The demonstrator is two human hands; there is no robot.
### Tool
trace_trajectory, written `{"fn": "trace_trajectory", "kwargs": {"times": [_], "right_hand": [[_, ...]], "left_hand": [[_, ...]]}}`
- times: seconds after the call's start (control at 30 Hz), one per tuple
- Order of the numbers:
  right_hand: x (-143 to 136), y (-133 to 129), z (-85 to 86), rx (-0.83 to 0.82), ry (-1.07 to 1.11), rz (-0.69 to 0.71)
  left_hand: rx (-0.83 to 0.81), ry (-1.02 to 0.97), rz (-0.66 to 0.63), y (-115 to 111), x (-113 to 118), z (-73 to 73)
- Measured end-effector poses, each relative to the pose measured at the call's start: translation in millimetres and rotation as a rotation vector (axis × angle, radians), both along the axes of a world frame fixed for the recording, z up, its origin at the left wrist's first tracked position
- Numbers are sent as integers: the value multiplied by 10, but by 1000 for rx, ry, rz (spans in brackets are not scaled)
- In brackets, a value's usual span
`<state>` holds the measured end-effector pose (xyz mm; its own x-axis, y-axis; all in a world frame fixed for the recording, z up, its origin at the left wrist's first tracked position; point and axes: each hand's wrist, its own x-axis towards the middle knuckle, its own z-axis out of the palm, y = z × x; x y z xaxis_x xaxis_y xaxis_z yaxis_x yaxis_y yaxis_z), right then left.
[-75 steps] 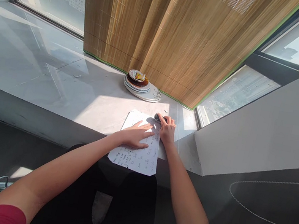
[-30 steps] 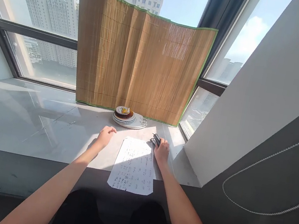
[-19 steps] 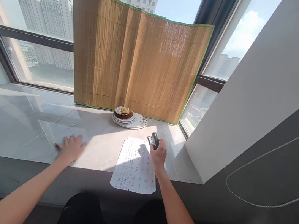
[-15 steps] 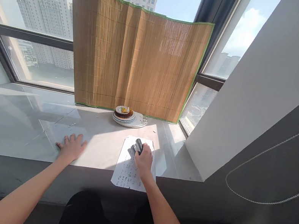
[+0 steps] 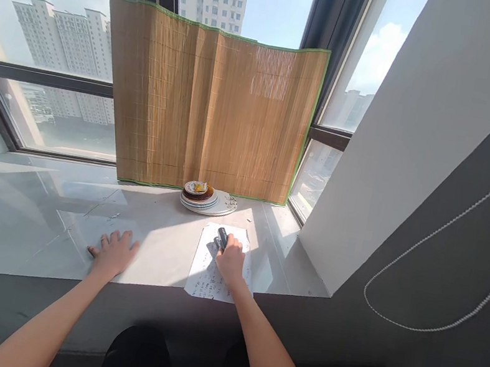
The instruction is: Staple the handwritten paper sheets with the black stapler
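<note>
Knees (image 5: 139, 354): in dark cloth, at the bottom centre of the frame, below the ledge.
Cord (image 5: 409, 327): a pale beaded loop hanging at the right edge of the frame, in front of a dark grey wall (image 5: 463, 260).
Ledge (image 5: 160, 257): pale and smooth, running from the left edge to right of centre, part sunlit, part shaded.
Left hand (image 5: 113, 254): left of centre, palm down on the ledge, fingers spread apart and holding nothing, well apart from the paper.
Right hand (image 5: 230, 258): near the centre, fingers curled around a dark stapler-like tool.
Stapler-like tool (image 5: 222, 238): gripped over the upper part of the paper, its front end pointing up the frame; whether it touches the sheet I cannot tell.
Paper (image 5: 200, 274): a white handwritten sheet at lower centre, its bottom edge at the ledge's front edge, partly covered by the right hand and forearm.
Plates (image 5: 198, 199): stacked beyond the paper, a brown one among white ones, an oval one lowest; a yellow packet (image 5: 199, 187) sits on top.
Blind (image 5: 219, 116): slatted, green-edged, standing across upper centre behind the plates.
Buildings (image 5: 69, 38): pale towers outside, upper left and top centre.
</note>
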<state>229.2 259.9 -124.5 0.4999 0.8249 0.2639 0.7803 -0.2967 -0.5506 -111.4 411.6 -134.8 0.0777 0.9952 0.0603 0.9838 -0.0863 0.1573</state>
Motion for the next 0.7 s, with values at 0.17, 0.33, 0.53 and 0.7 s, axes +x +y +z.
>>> {"fn": "trace_trajectory", "kwargs": {"times": [0.17,0.33,0.53,0.7], "right_hand": [[721,-256,-62,89,164,1],[1272,-12,52,268,94,16],[1419,475,-145,4,-144,79],[1447,658,-229,-83,-130,50]], "left_hand": [[38,47,-4,2,24,-69],[39,39,2,-6,25,-85],[-12,48,0,-16,19,-60],[3,59,-2,-85,59,4]]}}
